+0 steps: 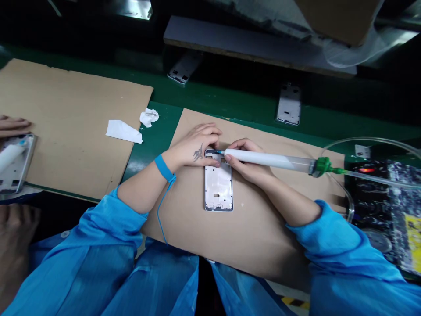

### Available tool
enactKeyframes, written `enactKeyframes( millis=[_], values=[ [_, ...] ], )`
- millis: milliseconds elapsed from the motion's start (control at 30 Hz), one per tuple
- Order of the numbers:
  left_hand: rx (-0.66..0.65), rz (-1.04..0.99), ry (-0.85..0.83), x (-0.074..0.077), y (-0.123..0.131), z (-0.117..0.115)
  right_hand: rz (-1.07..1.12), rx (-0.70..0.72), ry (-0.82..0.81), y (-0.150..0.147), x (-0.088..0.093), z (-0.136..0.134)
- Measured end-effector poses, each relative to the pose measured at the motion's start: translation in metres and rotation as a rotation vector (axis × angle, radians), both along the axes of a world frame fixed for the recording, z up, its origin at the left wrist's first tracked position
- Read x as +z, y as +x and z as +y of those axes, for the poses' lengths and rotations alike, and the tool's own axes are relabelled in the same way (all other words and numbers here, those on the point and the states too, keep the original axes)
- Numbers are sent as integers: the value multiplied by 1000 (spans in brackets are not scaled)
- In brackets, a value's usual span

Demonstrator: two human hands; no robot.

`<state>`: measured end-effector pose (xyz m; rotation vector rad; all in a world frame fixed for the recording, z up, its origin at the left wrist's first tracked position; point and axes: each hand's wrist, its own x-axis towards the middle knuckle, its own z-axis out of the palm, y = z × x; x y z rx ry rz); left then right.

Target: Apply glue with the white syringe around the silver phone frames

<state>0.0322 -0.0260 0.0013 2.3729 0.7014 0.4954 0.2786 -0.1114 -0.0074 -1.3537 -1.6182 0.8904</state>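
Head view: our left hand [194,149] steadies a white-and-silver phone frame [219,186] on a brown cardboard sheet [253,239], its fingers [210,130] curled over the frame's top edge. Our right hand [245,160] closes its fingers [235,147] around a white plastic syringe [266,159], whose narrow tip touches that edge, with a green fitting [324,166] at its far end.

Room around the phone frame [219,184]
Cardboard sheet [256,245] lies free below it; dispensing syringe [269,160] and plastic hose [371,176] block the right.

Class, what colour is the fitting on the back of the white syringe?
The syringe fitting is bright green, best seen in the head view.
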Motion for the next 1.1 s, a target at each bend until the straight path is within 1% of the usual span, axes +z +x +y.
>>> enactKeyframes(
  millis=[200, 533, 733, 833, 933, 1100],
  values=[
    [-1, 10, -3, -1, 1, 1, 2, -6, -3, -1, 2, -1],
    [1, 6, -6, -2, 3, 0, 40, -35, 15, 1, -2, -1],
    [1, 5, -51, 3, 6, 1, 33, -48, 40, 3, -5, -3],
    [1, -1, -71, 4, 6, 1, 10, -29, 39, 4, -4, -2],
    [-1, -17, -63, 2, 6, 2, 5, -22, 36, 4, -4, -2],
    [-21, -47, -33, -8, 6, 8, -13, -54, 57, 2, -3, -1]
  ],
)
